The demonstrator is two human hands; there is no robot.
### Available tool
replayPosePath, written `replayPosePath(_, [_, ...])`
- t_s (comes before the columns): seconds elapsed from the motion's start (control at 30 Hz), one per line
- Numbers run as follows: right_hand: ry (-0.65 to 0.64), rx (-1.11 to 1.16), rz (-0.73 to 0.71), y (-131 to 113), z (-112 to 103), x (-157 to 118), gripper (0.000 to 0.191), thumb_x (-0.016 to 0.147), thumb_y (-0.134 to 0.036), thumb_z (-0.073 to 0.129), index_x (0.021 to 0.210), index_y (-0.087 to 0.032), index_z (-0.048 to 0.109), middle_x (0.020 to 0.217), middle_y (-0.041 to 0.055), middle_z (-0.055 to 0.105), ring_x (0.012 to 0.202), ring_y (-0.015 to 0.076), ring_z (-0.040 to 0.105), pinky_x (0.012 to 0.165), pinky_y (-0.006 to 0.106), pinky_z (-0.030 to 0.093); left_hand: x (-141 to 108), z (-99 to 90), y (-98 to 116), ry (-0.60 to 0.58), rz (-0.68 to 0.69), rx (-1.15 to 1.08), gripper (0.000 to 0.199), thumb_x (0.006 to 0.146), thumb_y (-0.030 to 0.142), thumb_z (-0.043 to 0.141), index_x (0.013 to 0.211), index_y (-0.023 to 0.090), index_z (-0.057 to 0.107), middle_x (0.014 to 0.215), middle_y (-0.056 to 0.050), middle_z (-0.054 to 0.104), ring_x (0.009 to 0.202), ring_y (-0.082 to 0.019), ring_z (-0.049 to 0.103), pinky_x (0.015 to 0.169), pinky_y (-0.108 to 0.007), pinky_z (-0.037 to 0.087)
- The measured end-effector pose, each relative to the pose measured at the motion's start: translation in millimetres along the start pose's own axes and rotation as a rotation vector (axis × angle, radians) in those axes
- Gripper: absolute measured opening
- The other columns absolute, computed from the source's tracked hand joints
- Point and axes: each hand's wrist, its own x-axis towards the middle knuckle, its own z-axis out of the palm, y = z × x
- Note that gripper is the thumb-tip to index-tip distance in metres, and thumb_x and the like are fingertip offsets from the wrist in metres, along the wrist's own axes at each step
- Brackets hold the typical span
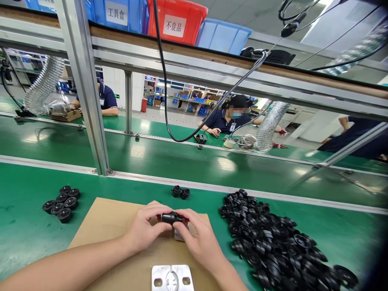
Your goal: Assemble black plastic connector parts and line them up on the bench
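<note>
Both hands meet over a sheet of brown cardboard (103,220). A small black cylindrical part (171,218) lies sideways between them. My left hand (148,226) pinches its left end with thumb and fingers, and my right hand (195,232) grips its right end. Partly hidden beneath my right fingers is a metal block (179,234). Nearer to me on the cardboard sits a silver metal plate (171,279) with two slots and a round centre recess.
Several round black parts (62,204) stand at the left, two black parts (180,192) behind the cardboard, and a large black pile (269,242) at the right. A metal post (87,89) rises behind. People sit across the green bench (169,155).
</note>
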Motion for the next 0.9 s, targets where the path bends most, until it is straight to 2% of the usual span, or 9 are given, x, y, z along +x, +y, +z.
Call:
replayPosePath(0.13, [0.045, -0.027, -0.148, 6, -1, 2, 0.021, 0.103, -0.022, 0.059, 0.123, -0.026, 0.064, 0.112, 0.0074, 0.069, 0.1, 0.0251, 0.065, 0.086, 0.038, 0.055, 0, -0.6, 2, 0.0, -0.034, 0.002, 0.03, 0.081, 0.016, 0.081, 0.11, 0.026, 0.078, 0.104, -0.005, 0.077, 0.097, -0.022, 0.065, 0.09, -0.037, 0.054])
replayPosePath(0.3, [0.094, -0.109, -0.441, 11, -6, 5, 0.039, 0.101, -0.003, 0.052, 0.133, -0.024, 0.062, 0.124, 0.0107, 0.066, 0.108, 0.0247, 0.063, 0.086, 0.039, 0.055, 0, 0.3, 4, -0.02, -0.21, -0.108, 0.03, 0.079, 0.02, 0.082, 0.109, 0.022, 0.078, 0.103, -0.007, 0.073, 0.097, -0.023, 0.067, 0.089, -0.036, 0.055])
replayPosePath(0.4, [0.088, -0.148, -0.509, 10, -9, 5, 0.045, 0.099, 0.001, 0.052, 0.135, -0.024, 0.062, 0.126, 0.0111, 0.065, 0.107, 0.0244, 0.062, 0.084, 0.038, 0.055, 0, 0.8, 3, -0.024, -0.217, -0.168, 0.031, 0.079, 0.022, 0.083, 0.11, 0.022, 0.077, 0.105, -0.008, 0.072, 0.098, -0.023, 0.068, 0.09, -0.036, 0.055])
replayPosePath(0.5, [0.067, -0.154, -0.484, 9, -10, 4, 0.043, 0.099, 0.0, 0.052, 0.135, -0.023, 0.06, 0.125, 0.0117, 0.065, 0.108, 0.0251, 0.062, 0.085, 0.04, 0.055, -1, 1.0, 0, -0.025, -0.153, -0.159, 0.033, 0.078, 0.023, 0.084, 0.11, 0.022, 0.077, 0.109, -0.009, 0.073, 0.102, -0.024, 0.067, 0.091, -0.037, 0.055])
replayPosePath(0.63, [0.019, -0.15, -0.367, 8, -9, 1, 0.037, 0.101, -0.008, 0.053, 0.135, -0.021, 0.059, 0.12, 0.0112, 0.066, 0.106, 0.0261, 0.062, 0.088, 0.042, 0.055, -2, 1.3, -2, -0.015, -0.03, -0.112, 0.034, 0.078, 0.019, 0.085, 0.111, 0.023, 0.077, 0.108, -0.008, 0.076, 0.102, -0.023, 0.067, 0.092, -0.038, 0.055])
replayPosePath(0.73, [0.011, -0.12, -0.25, 7, -6, -1, 0.039, 0.101, -0.017, 0.06, 0.138, -0.023, 0.055, 0.116, 0.0084, 0.067, 0.097, 0.0244, 0.064, 0.086, 0.04, 0.055, -2, 1.7, -3, 0.015, 0.044, -0.083, 0.033, 0.08, 0.017, 0.084, 0.111, 0.025, 0.077, 0.107, -0.006, 0.077, 0.102, -0.022, 0.068, 0.093, -0.037, 0.055])
replayPosePath(0.83, [-0.011, -0.081, -0.131, 9, -1, -3, 0.04, 0.1, -0.026, 0.064, 0.139, -0.026, 0.054, 0.113, 0.0056, 0.068, 0.092, 0.023, 0.065, 0.082, 0.037, 0.056, -2, 2.0, -4, 0.008, 0.045, -0.079, 0.032, 0.082, 0.017, 0.082, 0.113, 0.025, 0.077, 0.11, -0.006, 0.076, 0.105, -0.022, 0.067, 0.097, -0.037, 0.054])
replayPosePath(0.9, [0.007, -0.076, -0.127, 10, 2, -4, 0.033, 0.102, -0.027, 0.062, 0.134, -0.026, 0.057, 0.114, 0.0055, 0.069, 0.095, 0.0235, 0.065, 0.083, 0.037, 0.056, -3, 2.6, -4, -0.006, -0.022, -0.107, 0.033, 0.083, 0.019, 0.081, 0.115, 0.025, 0.076, 0.113, -0.007, 0.075, 0.107, -0.022, 0.067, 0.096, -0.036, 0.054])
